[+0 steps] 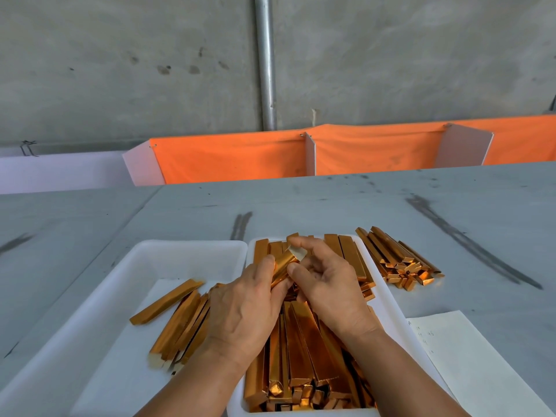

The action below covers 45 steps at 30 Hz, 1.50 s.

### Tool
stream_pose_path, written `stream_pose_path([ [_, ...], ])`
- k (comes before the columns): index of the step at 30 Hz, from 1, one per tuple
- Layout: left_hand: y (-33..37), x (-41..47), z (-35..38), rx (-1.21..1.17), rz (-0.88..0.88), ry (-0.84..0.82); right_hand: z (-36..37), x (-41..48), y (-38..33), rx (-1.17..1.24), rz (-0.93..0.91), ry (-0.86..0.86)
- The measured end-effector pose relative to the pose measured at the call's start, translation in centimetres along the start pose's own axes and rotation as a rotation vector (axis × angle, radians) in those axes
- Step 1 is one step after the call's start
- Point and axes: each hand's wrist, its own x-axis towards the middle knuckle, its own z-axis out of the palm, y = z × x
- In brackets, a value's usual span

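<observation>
gold box [284, 266], long and narrow, is held in the air over the far half of the right tray [388, 302], tilted with its far end toward 1 o'clock. the left hand [243, 308] grips its near part, fingers curled round it. the right hand [328, 284] pinches the far end between thumb and fingertips, where a pale flap [296, 252] stands open. the step in hand looks like tucking that flap shut.

under the hands the right tray is heaped with more boxes [304, 341], lying mostly 12 to 6. at 8 o'clock from the held box, the left tray [120, 296] touches the right one side by side and holds only a small bunch [180, 323]. at 2 o'clock, on the grey table [331, 206] just beside the right tray, lies a pile [397, 260] with ends facing the person. a paper [469, 362] with faint writing sits at 4 o'clock.

if the left tray takes the finished ones, the work is early: few done, most of the heap left. which group is finished cannot be told for sure.
</observation>
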Motion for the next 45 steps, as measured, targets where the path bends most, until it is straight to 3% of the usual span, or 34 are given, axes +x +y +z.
stream_pose_path([
  [13, 0.14, 0.03, -0.19, 0.007, -0.004, -0.006, -0.03, 0.29, -0.23, 0.179, 0.161, -0.021],
  [39, 0.26, 0.0, -0.47, -0.067, -0.011, -0.058, -0.06, 0.21, -0.34, 0.185, 0.054, -0.027],
  [45, 0.26, 0.0, -0.58, -0.102, 0.008, -0.091, -0.64, 0.61, -0.32, 0.374, 0.184, 0.077],
])
